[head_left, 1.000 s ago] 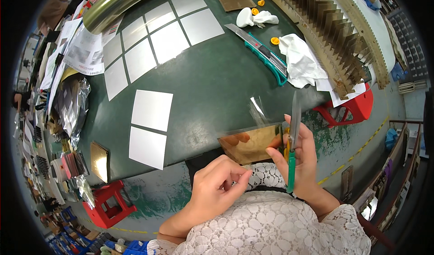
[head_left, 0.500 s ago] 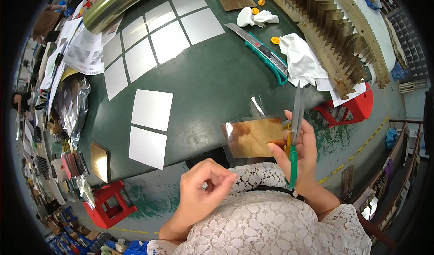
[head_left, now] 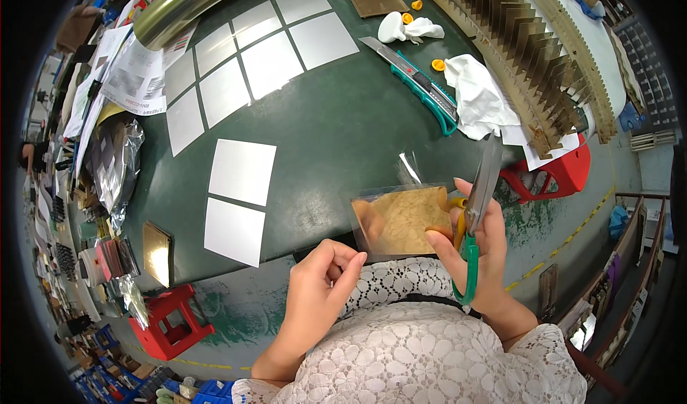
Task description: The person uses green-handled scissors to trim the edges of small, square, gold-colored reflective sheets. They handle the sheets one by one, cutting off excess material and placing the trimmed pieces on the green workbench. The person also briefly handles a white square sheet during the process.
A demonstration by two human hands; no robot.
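Observation:
My right hand (head_left: pixel 486 243) is closed on a pair of scissors (head_left: pixel 484 182), blades up, with one green and one yellow handle loop. The same hand pinches the right edge of a gold mirror-like plate (head_left: pixel 411 221) between thumb and fingers. Clear film (head_left: pixel 365 196) sticks out past the plate's edges. Just left of the plate's lower corner is my left hand (head_left: pixel 318 282), its fingers curled and thumb pressed to the index finger. Anything between those fingertips is too small or hidden to make out.
Silver-white squares (head_left: pixel 272 64) lie in rows on the green table (head_left: pixel 315 146), two more (head_left: pixel 234 232) nearer. A green utility knife (head_left: pixel 422 93), white cloth (head_left: pixel 476 93), yellow finger cots (head_left: pixel 438 65) and slotted rack (head_left: pixel 515 53) are at right. A film roll (head_left: pixel 193 10) lies far left; red stools (head_left: pixel 172 325) flank the table.
My left hand has shifted slightly up and left, its thumb and fingers turning upward. The scissors have tilted a little to the right. The plate stays in my right hand, its reflection altered.

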